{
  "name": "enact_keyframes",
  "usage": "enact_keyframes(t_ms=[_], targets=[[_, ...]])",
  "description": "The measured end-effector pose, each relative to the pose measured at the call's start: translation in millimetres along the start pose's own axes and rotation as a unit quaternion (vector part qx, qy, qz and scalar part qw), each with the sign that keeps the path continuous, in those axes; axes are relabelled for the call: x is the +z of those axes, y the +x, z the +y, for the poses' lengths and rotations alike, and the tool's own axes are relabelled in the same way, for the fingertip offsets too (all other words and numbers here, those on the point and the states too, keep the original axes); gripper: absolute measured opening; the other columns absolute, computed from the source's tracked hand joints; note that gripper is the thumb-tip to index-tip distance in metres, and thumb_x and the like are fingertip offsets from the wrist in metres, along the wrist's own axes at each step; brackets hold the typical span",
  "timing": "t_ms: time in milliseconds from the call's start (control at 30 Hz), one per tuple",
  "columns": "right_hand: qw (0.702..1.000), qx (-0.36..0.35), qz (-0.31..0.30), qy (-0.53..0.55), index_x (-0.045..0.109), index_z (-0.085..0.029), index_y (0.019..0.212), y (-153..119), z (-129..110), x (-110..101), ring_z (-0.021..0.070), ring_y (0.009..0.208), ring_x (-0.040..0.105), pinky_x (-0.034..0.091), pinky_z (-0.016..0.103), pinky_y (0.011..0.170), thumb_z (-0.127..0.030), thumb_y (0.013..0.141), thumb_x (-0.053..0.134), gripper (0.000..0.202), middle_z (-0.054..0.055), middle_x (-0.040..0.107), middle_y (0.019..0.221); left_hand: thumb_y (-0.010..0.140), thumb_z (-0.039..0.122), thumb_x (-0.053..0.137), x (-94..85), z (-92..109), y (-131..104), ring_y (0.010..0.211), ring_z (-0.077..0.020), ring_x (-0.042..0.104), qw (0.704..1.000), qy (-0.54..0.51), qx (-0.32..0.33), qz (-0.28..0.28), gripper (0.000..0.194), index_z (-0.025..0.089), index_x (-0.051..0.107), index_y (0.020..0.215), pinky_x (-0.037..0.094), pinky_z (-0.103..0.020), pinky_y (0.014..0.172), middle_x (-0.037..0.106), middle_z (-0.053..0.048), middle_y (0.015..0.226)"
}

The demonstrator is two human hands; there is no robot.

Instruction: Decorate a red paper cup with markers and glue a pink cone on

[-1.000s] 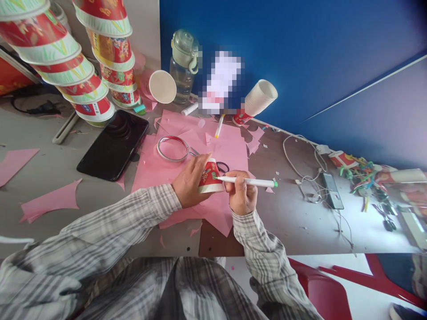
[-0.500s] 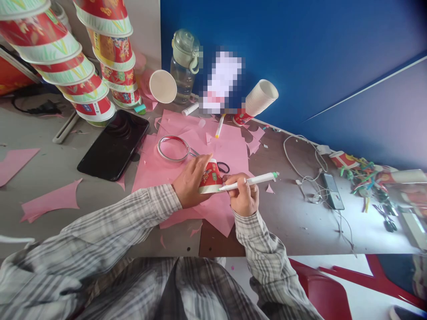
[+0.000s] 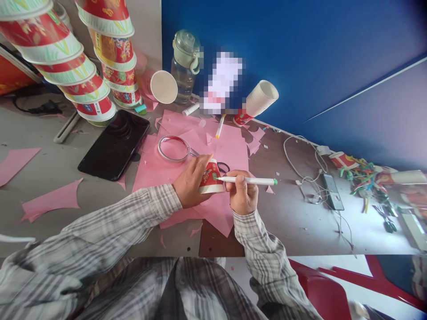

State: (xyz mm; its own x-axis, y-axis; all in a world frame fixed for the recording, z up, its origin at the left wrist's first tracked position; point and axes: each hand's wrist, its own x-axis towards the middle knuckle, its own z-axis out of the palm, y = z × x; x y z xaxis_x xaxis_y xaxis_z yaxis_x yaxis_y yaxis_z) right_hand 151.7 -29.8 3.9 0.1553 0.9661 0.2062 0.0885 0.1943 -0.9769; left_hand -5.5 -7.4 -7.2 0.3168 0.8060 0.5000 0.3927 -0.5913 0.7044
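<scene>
My left hand (image 3: 190, 181) is wrapped around a red and white paper cup (image 3: 210, 182), hiding its left side. In my right hand (image 3: 243, 193) is a white marker pen (image 3: 258, 181) with a green end, lying nearly level. The pen's green tip is at the red side of the cup; whether it touches I cannot tell. Under both hands lie sheets of pink paper (image 3: 220, 218). Just beyond the cup is a pair of scissors (image 3: 224, 167), mostly covered, with one dark handle loop showing. A roll of tape (image 3: 173, 148) lies on the paper left of the scissors.
Two tall columns of paper cups (image 3: 96, 109) stand at the left beside a black tablet or phone (image 3: 113, 146). A water bottle (image 3: 184, 71) and a stack of white cups (image 3: 262, 100) stand along the blue partition. Cables (image 3: 313, 186) and pink scraps lie around.
The marker's tip has moved up from the cup's white band onto its red part, and the pen has swung to nearly level. My left hand and the cup have stayed in place.
</scene>
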Motion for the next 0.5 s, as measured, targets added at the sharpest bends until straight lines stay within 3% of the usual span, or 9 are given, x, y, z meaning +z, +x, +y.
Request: enact_keyframes(t_ms=[500], targets=[[0.999, -0.006, -0.037, -0.031, 0.062, -0.019, 0.086, -0.6, 0.3, 0.1, 0.0125, 0.050, 0.049, 0.041, 0.027, 0.049, -0.051, 0.082, 0.049, 0.035, -0.003, 0.052, 0.056, 0.069, 0.041, 0.061, -0.9, 1.3, 1.5, 0.110, -0.0283, 0.044, 1.000, 0.010, -0.005, -0.002, 0.079, 0.012, 0.019, 0.129, 0.043, -0.050, 0.090, 0.046, -0.018, 0.119]])
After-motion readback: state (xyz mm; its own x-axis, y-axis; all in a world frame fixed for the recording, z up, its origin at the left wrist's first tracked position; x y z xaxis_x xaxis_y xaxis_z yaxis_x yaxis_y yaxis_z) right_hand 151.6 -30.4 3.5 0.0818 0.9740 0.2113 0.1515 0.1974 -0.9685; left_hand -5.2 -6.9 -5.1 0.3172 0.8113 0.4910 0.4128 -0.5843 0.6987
